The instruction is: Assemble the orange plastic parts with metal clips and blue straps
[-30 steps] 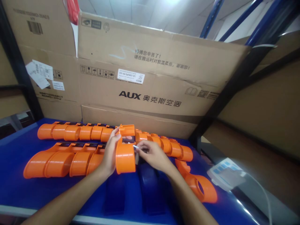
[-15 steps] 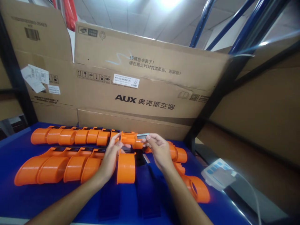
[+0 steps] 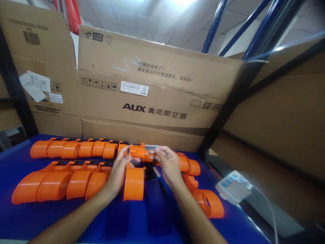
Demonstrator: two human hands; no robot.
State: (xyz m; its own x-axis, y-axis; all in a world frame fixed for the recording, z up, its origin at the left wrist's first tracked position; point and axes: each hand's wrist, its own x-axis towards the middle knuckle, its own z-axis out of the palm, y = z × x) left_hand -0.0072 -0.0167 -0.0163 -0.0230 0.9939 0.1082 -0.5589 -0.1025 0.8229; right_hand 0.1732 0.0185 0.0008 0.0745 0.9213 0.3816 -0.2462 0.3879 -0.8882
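Observation:
My left hand (image 3: 117,176) grips an orange plastic part (image 3: 134,184), a wide round ring with a ribbed block at its upper end. Between the thumb and fingers of my right hand (image 3: 170,166) is a thin grey metal strip (image 3: 150,147). The strip's left end meets the right side of the ribbed block; how far it reaches inside is hidden. Below my right fingers, another metal strip (image 3: 157,171) lies by a dark object. Similar orange parts (image 3: 56,184) stand in a row left of my left hand.
A second orange row (image 3: 86,149) runs along the back, before a cardboard wall (image 3: 152,128). Loose orange parts (image 3: 212,203) lie on the right of the blue tabletop (image 3: 83,223). Near the right edge sits a white and blue device (image 3: 235,188) with a cable.
My right hand has brought the metal strip left, closer against the orange part's block. The whole view has shifted slightly.

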